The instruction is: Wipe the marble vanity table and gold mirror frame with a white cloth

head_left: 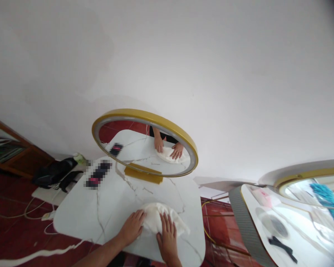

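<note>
A soft white cloth, bunched and rumpled, lies near the front of the white marble-patterned table. My left hand rests at the cloth's left end, its fingers stretched out and touching the edge. Flat on top of the cloth lies my right hand, fingers extended and slightly apart. Neither hand has its fingers wrapped around anything. The round gold-framed mirror behind shows both hands on the cloth again.
A blurred dark object lies at the table's left. The mirror's gold base stands at the back, near the wall. A black bag and cables sit left. Another table with a black strap stands right.
</note>
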